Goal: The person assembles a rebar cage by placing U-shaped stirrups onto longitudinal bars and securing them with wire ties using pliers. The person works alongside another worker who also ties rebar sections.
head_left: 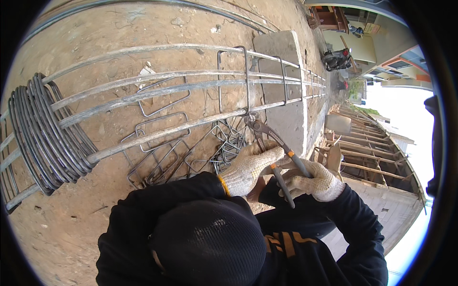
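My left hand, in a cream knitted glove with a yellow cuff, is closed around one arm of the tying pincers. My right hand, in a similar glove, grips the dark handles past their orange bands. The jaws meet the nearest long bar of a rebar cage, where a square stirrup crosses it. Any tie wire at that joint is too small to make out. Glove and fingers hide part of the lower handle.
A stack of stirrups hangs around the bars at left. Loose bent stirrups lie heaped on the dirt under the cage. A concrete block lies beneath the bars. Farther off are a motorcycle and a timber-framed roof.
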A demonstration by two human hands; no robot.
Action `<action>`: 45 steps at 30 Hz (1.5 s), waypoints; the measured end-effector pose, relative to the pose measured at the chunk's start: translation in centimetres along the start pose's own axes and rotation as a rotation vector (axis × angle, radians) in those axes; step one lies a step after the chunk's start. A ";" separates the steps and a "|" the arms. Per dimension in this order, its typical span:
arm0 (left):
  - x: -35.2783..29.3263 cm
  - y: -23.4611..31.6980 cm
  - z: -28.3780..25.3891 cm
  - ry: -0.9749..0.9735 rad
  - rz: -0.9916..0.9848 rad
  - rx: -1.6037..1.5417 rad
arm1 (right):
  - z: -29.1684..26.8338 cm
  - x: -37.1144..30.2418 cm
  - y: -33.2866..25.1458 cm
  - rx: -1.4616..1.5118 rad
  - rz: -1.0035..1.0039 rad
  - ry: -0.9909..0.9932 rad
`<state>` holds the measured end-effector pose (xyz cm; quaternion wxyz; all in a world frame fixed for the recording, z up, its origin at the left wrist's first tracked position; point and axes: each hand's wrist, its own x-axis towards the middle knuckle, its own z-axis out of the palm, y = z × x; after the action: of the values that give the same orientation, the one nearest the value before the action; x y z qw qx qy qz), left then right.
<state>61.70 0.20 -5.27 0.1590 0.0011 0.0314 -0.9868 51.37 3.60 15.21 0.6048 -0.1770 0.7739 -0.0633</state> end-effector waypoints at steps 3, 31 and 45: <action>-1.0 0.5 -1.1 0.010 -0.053 0.049 | -1.6 0.3 0.0 0.060 0.040 -0.167; -0.3 3.4 -2.2 1.049 0.477 1.123 | -15.2 10.8 10.6 -0.182 -0.209 -0.275; 2.2 4.6 4.4 1.524 0.085 1.356 | -20.0 19.4 13.7 -1.196 -0.916 0.123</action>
<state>61.09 -5.10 -1.18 0.0974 0.7198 -0.4411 -0.5271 25.50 7.21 -1.63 0.2745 -0.7750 0.5580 0.1126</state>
